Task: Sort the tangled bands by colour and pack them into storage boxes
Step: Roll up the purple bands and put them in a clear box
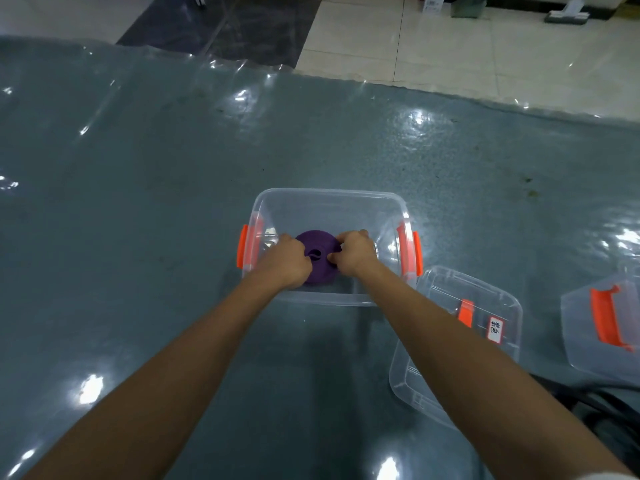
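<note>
I hold a coiled purple band [317, 252] between both hands inside the clear box [329, 199] on the surface [138, 202]. My left hand [287, 261] grips its left side with curled fingers, and my right hand [353, 252] pinches its right edge. A lid [485, 296] lies just right of the box.

Label [494, 329] on lid [446, 379] unreadable

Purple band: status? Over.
Left hand and right hand both gripping the coiled purple band, inside the open box. Nothing in the way.
</note>
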